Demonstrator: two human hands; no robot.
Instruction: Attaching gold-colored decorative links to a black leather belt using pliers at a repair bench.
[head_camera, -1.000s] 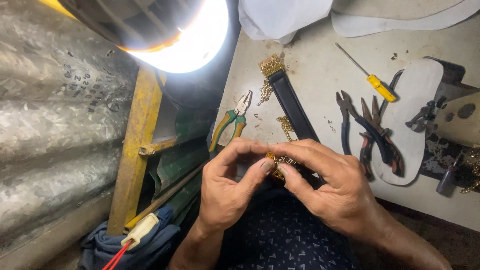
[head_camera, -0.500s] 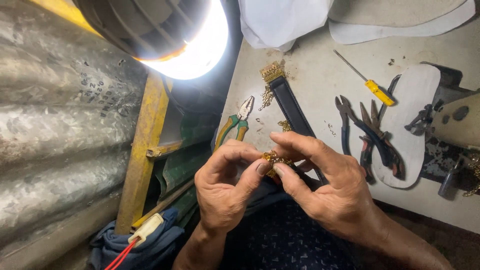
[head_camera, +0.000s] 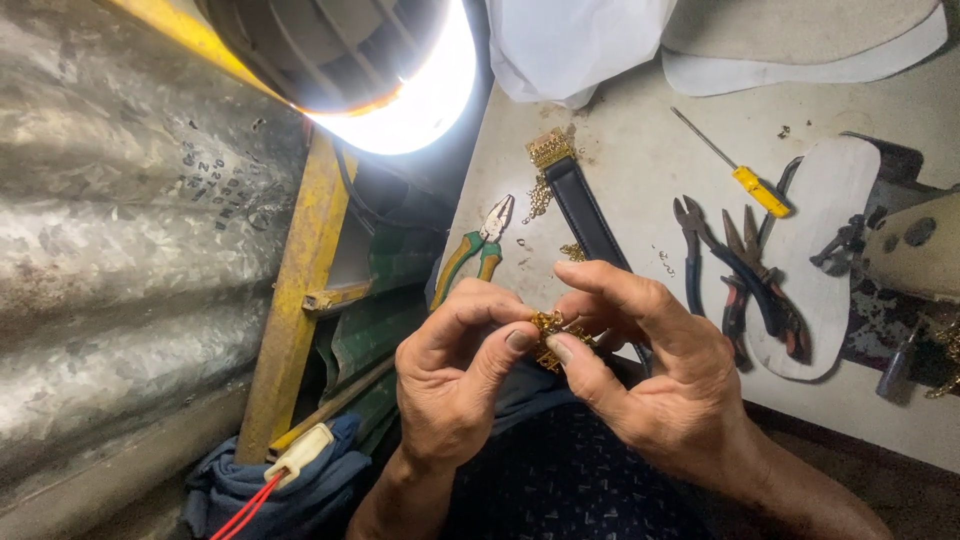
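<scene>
Beneath a glaring lamp, above the pale bench (head_camera: 620, 170), left hand (head_camera: 455, 385) and right hand (head_camera: 660, 385) pinched a small gold filigree metal fitting (head_camera: 548, 335) between fingertips; the black strap (head_camera: 585, 210) lay apart, not yet joined.

Gold ornament (head_camera: 548, 336): small metal piece, gold-coloured, with a bumpy, chain-like or filigree surface; fine detail too small to make out. State: pinched from both sides, held between thumb and forefinger of the left hand (head_camera: 455, 385) and thumb and forefinger of the right hand (head_camera: 655, 385); the fingers cover much of it. Pose: raised in the air, clear of the worktop (head_camera: 640, 165). Location: over the near edge of the worktop, towards its left corner, above the person's lap.
</scene>
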